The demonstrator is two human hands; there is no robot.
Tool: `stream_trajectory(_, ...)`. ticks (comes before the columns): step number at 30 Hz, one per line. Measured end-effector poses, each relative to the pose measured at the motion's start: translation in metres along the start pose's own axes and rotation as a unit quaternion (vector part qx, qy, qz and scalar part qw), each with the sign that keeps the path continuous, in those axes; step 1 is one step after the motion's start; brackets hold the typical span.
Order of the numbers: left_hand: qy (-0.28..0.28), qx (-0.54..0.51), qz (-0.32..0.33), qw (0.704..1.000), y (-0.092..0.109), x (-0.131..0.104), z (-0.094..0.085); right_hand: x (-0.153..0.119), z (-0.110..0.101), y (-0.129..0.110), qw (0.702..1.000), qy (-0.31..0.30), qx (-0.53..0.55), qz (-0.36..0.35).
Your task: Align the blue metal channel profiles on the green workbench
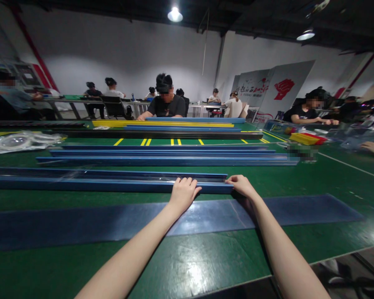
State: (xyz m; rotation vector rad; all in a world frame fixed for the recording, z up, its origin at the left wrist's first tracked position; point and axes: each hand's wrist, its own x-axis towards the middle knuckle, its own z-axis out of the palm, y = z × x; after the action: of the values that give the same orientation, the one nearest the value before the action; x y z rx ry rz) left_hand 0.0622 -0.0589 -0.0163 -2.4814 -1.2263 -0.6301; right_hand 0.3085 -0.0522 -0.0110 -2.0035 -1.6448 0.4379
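Note:
A long blue U-shaped channel lies across the table, open side up, with shiny clear film along its inside. My left hand is closed over its near wall, fingertips inside and thumb along the outer face. At the channel's right end, my right hand pinches the end of the near wall with curled fingers; the thumb is mostly hidden. Under my forearms a long flat strip of bluish see-through plastic lies on the green table.
Beyond the channel lie more blue channels, a black bar and a yellow strip. Plastic-wrapped rolls sit at the left. A yellow tray is at the right. A person works across the table.

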Motion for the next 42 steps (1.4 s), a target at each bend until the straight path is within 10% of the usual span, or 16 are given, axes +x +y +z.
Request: stream_trajectory(42,-0.096,-0.146,-0.005,0.985,-0.021,0.015,-0.016,0.002,0.001,0.004,0.999,-0.002,0.03,0.011)
